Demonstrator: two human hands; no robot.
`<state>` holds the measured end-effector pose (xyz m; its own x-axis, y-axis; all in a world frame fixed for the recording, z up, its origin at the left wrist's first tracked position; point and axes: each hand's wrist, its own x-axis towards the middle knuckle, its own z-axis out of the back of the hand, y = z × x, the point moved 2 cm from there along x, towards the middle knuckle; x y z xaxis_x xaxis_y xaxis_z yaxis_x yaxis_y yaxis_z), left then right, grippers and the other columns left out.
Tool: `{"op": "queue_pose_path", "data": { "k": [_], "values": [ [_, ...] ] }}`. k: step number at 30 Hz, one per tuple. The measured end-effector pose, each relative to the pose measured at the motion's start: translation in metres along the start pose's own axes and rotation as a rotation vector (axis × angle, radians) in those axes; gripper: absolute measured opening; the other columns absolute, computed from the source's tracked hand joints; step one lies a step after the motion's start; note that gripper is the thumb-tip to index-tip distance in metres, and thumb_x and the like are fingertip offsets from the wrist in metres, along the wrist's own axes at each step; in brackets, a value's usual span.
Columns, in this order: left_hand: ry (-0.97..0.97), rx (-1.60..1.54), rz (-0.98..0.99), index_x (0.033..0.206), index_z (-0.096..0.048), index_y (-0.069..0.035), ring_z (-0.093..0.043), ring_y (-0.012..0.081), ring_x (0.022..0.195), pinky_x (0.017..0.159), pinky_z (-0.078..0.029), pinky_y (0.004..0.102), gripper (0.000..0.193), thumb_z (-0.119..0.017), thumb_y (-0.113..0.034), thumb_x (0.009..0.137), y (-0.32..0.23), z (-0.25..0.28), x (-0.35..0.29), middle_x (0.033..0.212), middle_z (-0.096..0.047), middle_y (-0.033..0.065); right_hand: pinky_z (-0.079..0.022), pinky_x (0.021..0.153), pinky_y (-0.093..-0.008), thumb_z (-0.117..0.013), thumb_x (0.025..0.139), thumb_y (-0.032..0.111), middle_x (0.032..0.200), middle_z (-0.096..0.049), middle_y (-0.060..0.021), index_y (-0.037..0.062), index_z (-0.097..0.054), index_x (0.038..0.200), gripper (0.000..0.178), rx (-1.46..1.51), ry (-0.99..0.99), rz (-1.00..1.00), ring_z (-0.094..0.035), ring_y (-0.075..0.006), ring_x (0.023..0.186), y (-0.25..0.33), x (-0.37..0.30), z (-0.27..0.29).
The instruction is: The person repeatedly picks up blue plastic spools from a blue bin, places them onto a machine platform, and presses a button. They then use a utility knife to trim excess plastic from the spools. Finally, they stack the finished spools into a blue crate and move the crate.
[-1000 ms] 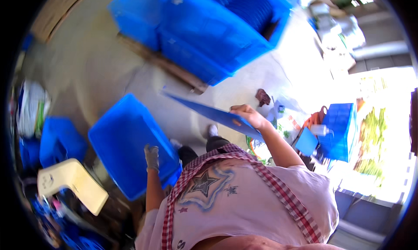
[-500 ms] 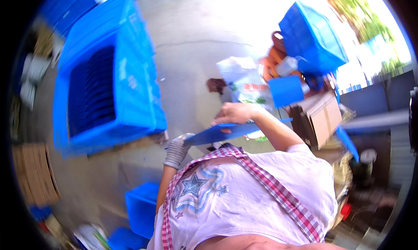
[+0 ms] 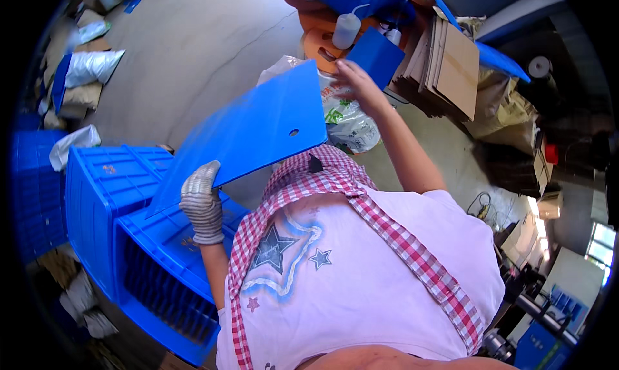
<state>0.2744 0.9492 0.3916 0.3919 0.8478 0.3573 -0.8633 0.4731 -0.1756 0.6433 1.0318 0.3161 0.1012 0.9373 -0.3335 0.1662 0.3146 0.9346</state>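
Note:
My left hand (image 3: pixel 203 205), in a grey-white knitted glove, grips the lower left edge of a flat blue plastic sheet (image 3: pixel 251 121). The sheet is tilted in front of my checked apron and has a small hole near its right corner. My bare right hand (image 3: pixel 361 89) is off the sheet, fingers stretched out and apart. It reaches beside an orange stool-like piece (image 3: pixel 316 44) that carries a translucent squeeze bottle (image 3: pixel 346 31) with a bent spout. Just beyond that hand lies a smaller blue sheet (image 3: pixel 375 57).
At my left, an open blue crate (image 3: pixel 138 321) holds a row of dark blue sheets. Another blue crate (image 3: pixel 90 221) stands beside it. Under my right arm lies a clear printed bag (image 3: pixel 358 128); flattened cardboard (image 3: pixel 454 67) leans at the right.
My right hand has let go of the blue sheet and moved up and right. The sheet now tilts up in my left hand alone. My view has turned, shifting the sheet-filled crate down.

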Motion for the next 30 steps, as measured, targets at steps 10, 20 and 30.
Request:
{"op": "queue_pose_path", "data": {
  "k": [10,20,30],
  "values": [
    [-0.015,-0.001,-0.379,0.112,-0.063,-0.011,-0.057,0.0288,0.110,0.098,-0.042,0.0431,0.042,-0.050,0.003,0.073,0.091,-0.015,0.149,0.113,-0.063,0.0094,-0.051,0.085,-0.0390,-0.067,0.078,0.021,0.105,-0.057,-0.0158,-0.0020,-0.045,0.123,0.056,0.596,0.059,-0.076,-0.060,-0.0237,0.096,0.036,0.041,-0.077],
    [-0.091,-0.416,0.038,0.123,-0.055,-0.006,-0.050,0.0296,0.117,0.096,-0.042,0.0354,0.042,-0.054,0.003,0.082,0.122,-0.106,0.213,0.121,-0.055,0.0153,-0.054,0.080,-0.0386,-0.061,0.082,0.009,0.107,-0.059,-0.0152,-0.0013,-0.047,0.121,0.043,0.830,-0.382,0.602,-0.062,-0.0246,0.096,0.091,0.091,0.053],
    [0.825,-0.865,0.908,0.108,-0.062,-0.002,-0.059,0.0097,0.068,0.060,-0.048,0.0259,0.021,-0.056,-0.001,0.088,0.175,-0.293,0.148,0.078,-0.062,0.0039,-0.051,0.087,-0.0346,-0.057,0.088,0.004,0.112,-0.061,-0.0103,0.0009,-0.055,0.116,0.028,0.769,-0.928,1.014,-0.061,-0.0221,0.100,0.126,0.104,0.296]
  ]
}}
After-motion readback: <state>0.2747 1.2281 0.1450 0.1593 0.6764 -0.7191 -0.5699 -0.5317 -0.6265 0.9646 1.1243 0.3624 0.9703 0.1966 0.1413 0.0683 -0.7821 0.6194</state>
